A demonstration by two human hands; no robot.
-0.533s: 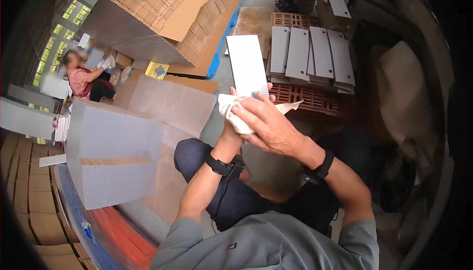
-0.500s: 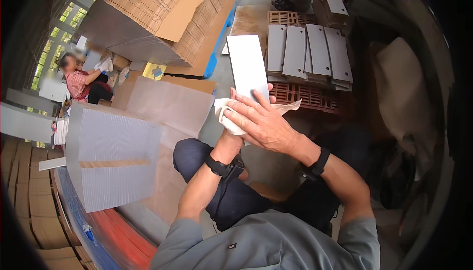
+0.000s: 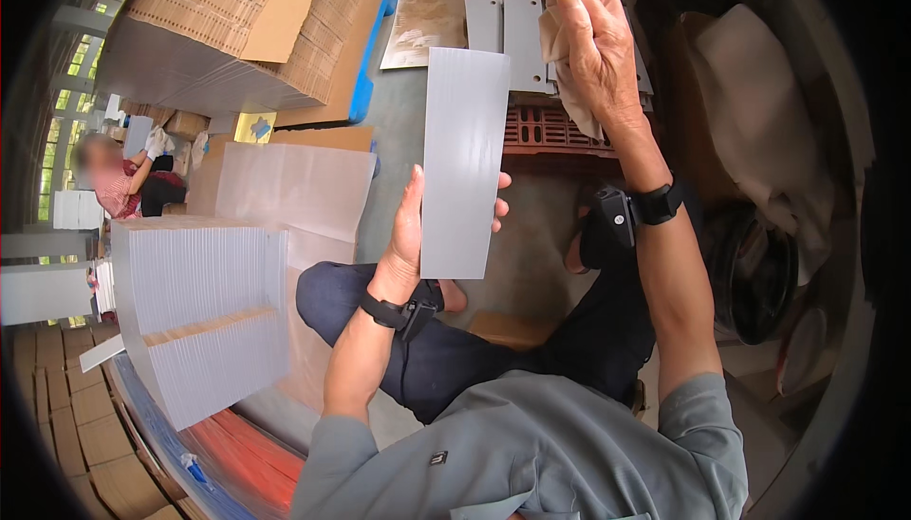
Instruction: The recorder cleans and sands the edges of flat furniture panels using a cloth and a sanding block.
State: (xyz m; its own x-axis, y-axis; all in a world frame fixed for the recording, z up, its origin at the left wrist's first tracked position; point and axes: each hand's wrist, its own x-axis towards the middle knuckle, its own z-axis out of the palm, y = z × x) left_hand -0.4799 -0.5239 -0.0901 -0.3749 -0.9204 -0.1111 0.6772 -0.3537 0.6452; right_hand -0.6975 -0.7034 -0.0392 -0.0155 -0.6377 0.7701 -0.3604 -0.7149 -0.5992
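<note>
A long grey rectangular panel (image 3: 463, 164) stands roughly upright in my left hand (image 3: 406, 235), whose thumb lies along its left edge while fingertips show at the right edge. Up and to the right, apart from the panel, my right hand (image 3: 600, 60) is closed on a crumpled beige cloth (image 3: 553, 38). The cloth's loose end hangs down beside the palm. Behind that hand lie grey panels with small holes (image 3: 520, 41), partly hidden by it and by the cloth.
The holed panels rest on a reddish plastic crate (image 3: 539, 129). At left is a tall stack of grey panels (image 3: 204, 283); beyond it, a large cardboard-edged stack (image 3: 218, 3) on a blue pallet (image 3: 363, 93). A seated person (image 3: 121, 178) is at far left. Brown sheeting (image 3: 759, 112) hangs at right.
My right hand with the cloth has left the panel and moved up and right. The panel's broad grey face now shows, held by my left hand alone. The view has shifted slightly.
</note>
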